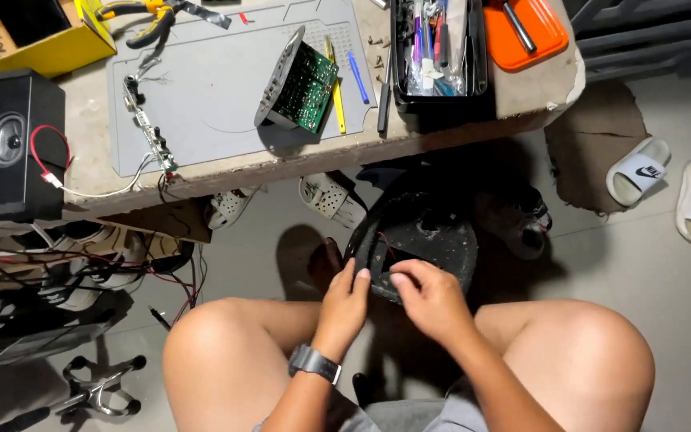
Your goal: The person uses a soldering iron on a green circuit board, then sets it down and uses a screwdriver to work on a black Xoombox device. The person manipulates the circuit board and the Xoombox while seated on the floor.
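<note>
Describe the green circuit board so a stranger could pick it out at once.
Start at the grey work mat covering the table top. Near its right edge, the green circuit board stands tilted, fixed to a grey panel. Unlike the thin strip board at the mat's left edge, it is broad, green and packed with components.

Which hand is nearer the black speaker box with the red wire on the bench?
Left. The left hand is on the bench side toward the black speaker box; the right hand lies farther away.

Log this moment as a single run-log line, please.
left hand: grips black housing edge | right hand: fingers at its opening | green circuit board: on grey mat
</note>
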